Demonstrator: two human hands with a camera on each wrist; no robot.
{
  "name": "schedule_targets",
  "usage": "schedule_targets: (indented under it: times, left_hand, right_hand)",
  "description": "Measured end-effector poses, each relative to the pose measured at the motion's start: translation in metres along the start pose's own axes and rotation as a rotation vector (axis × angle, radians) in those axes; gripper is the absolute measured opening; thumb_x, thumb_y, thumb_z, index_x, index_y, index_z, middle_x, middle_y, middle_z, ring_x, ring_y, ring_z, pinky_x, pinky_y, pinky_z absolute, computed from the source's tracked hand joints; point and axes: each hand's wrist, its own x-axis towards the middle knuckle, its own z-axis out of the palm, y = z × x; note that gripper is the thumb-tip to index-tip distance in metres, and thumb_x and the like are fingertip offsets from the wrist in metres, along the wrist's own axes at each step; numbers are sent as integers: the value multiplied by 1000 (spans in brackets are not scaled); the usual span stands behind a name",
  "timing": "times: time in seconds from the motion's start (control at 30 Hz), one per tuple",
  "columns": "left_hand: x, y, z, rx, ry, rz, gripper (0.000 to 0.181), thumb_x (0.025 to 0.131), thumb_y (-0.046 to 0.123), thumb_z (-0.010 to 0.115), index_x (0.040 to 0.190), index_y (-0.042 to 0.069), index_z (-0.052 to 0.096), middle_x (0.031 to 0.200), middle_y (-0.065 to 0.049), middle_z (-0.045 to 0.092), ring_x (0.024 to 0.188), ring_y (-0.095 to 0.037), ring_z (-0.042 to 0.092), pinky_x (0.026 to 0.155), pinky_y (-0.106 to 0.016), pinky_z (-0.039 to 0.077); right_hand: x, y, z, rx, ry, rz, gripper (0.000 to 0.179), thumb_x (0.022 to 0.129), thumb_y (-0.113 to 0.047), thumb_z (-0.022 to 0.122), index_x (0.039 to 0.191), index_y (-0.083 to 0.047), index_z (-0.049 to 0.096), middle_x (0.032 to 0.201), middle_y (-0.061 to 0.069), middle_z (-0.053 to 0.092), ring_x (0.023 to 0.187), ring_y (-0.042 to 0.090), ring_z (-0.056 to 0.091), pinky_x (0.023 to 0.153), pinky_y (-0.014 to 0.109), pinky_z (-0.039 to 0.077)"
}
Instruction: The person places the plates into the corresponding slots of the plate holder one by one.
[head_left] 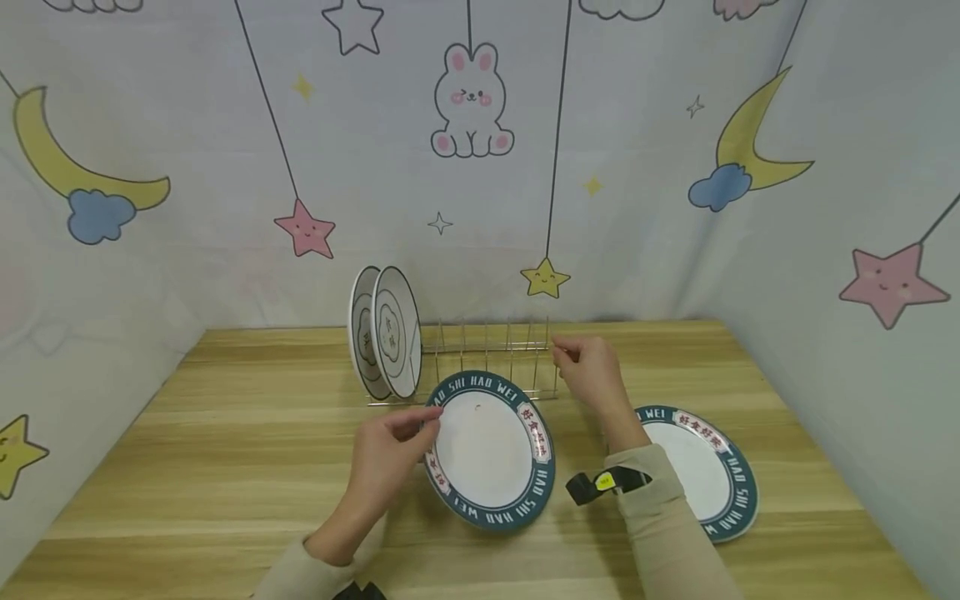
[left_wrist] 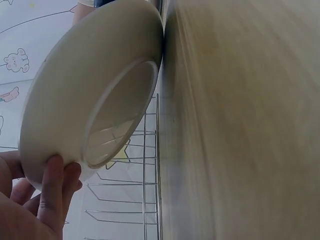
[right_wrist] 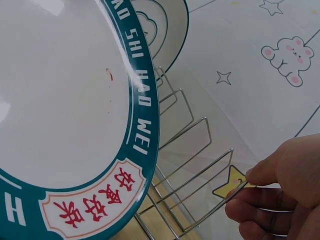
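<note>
My left hand (head_left: 393,450) pinches the left rim of a green-rimmed white plate (head_left: 491,454), thumb on the face and fingers against the underside. The plate leans back in front of the wire dish rack (head_left: 487,358), its lower edge right at the table in the left wrist view. With thumb and fingers, my right hand (head_left: 592,371) pinches the end wire of the rack; the right wrist view shows the wire (right_wrist: 220,202) between the fingertips. Two white plates with dark rims (head_left: 396,333) stand upright in the rack's left slots.
A second green-rimmed plate (head_left: 693,467) lies on the wooden table (head_left: 225,467) to the right, partly hidden behind my right forearm. A cloth backdrop (head_left: 637,250) with printed moons, stars and a rabbit hangs behind and along both sides of the table.
</note>
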Motion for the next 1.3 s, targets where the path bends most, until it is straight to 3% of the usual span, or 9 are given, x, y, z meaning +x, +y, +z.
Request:
schedule_targets:
  times: [0.17, 0.33, 0.67, 0.97, 1.13, 1.3]
  left_hand:
    - [-2, 3, -4, -37, 24, 14, 15, 89, 7, 73, 103, 5, 77, 104, -11, 72, 84, -18, 68, 63, -26, 60]
    - [0, 6, -7, -1, 67, 54, 12, 88, 6, 72, 99, 6, 78, 97, -7, 73, 81, -17, 68, 62, -27, 60]
    - [0, 16, -19, 44, 155, 208, 12, 87, 3, 72, 93, 10, 79, 88, 0, 75, 74, -15, 69, 63, -23, 58]
    - [7, 30, -32, 17, 259, 329, 12, 87, 0, 72, 92, 9, 79, 86, -3, 75, 71, -13, 69, 63, -21, 58]
    - [10, 36, -39, -8, 303, 340, 10, 87, 4, 74, 92, 10, 79, 82, -5, 75, 68, -12, 69, 56, -20, 56]
    - [12, 41, -42, -15, 321, 331, 8, 87, 7, 75, 93, 9, 79, 84, -6, 75, 69, -11, 70, 58, -21, 57]
  right_hand:
    - [0, 1, 2, 3, -4, 12, 31, 100, -14, 60, 129, -6, 65, 105, 14, 71, 84, 23, 66, 69, 30, 58]
    - [0, 1, 1, 9, -6, 13, 32, 100, -14, 59, 130, -5, 64, 107, 16, 70, 89, 26, 67, 71, 32, 59]
    - [0, 1, 1, 4, -2, -15, 30, 99, -13, 60, 127, -2, 65, 104, 17, 71, 85, 25, 67, 68, 31, 59]
    - [0, 3, 0, -9, -5, -31, 30, 99, -12, 59, 127, -2, 65, 105, 16, 71, 86, 26, 68, 66, 30, 58]
    - [0, 2, 0, -16, -6, -35, 30, 99, -12, 60, 127, -2, 66, 106, 17, 71, 85, 26, 69, 66, 30, 58]
    - [0, 2, 0, -17, -6, -36, 30, 99, -12, 60, 127, -2, 66, 106, 17, 71, 85, 26, 69, 66, 30, 58]
